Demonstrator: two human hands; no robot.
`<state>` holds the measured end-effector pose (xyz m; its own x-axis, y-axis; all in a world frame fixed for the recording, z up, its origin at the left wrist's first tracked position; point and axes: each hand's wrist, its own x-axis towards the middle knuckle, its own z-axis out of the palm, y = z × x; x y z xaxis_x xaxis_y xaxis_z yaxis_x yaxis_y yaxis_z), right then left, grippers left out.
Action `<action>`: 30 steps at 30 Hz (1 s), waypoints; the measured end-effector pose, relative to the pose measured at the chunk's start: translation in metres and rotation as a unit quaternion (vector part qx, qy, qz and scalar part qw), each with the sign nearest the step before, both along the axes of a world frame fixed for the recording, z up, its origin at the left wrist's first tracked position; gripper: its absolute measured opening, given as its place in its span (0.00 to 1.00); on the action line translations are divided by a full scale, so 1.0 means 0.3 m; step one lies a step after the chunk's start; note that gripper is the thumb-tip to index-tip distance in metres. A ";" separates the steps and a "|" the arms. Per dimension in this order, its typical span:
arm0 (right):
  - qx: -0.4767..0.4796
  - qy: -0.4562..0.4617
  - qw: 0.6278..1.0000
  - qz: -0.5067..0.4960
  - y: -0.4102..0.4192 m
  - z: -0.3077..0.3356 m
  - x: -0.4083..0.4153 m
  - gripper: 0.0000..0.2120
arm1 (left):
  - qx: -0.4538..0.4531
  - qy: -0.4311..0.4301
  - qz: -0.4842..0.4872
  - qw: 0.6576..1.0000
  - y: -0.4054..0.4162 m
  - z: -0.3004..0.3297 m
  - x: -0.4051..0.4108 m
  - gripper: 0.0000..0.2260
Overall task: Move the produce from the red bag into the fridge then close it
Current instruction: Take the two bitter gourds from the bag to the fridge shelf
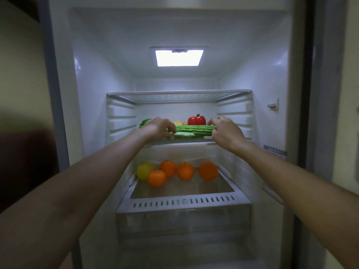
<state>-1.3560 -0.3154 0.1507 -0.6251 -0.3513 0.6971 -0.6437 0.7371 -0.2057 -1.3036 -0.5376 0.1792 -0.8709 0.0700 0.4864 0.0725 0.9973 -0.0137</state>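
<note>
both hands (162,127) grip bitter gourd (191,129) ends.

We see the fridge (93,105) open and lit. On its middle shelf (194,141) a long bumpy green gourd (194,130) lies crosswise, a red pepper (196,120) upright behind it. Below, four oranges (185,171) and a yellow fruit (144,170) sit in a row.

Both hands reach into the open fridge (93,94): the left hand (158,126) and right hand (226,131) grip the ends of a bumpy green gourd (194,129) on the middle shelf (186,141). A red pepper (196,120) stands behind it. Four oranges (185,171) and a lemon (144,170) lie below.
</note>
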 end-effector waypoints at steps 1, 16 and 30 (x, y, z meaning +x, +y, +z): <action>0.000 -0.001 1.000 0.001 -0.001 -0.001 -0.001 0.21 | -0.002 -0.011 0.002 1.000 0.002 0.002 0.000 0.14; -0.020 0.024 0.999 0.006 -0.025 -0.022 0.030 0.16 | 0.053 0.089 0.059 0.993 -0.012 -0.006 0.047 0.13; 0.028 0.025 0.998 -0.055 -0.028 -0.167 0.201 0.18 | 0.005 0.179 0.102 0.978 0.081 -0.252 0.352 0.19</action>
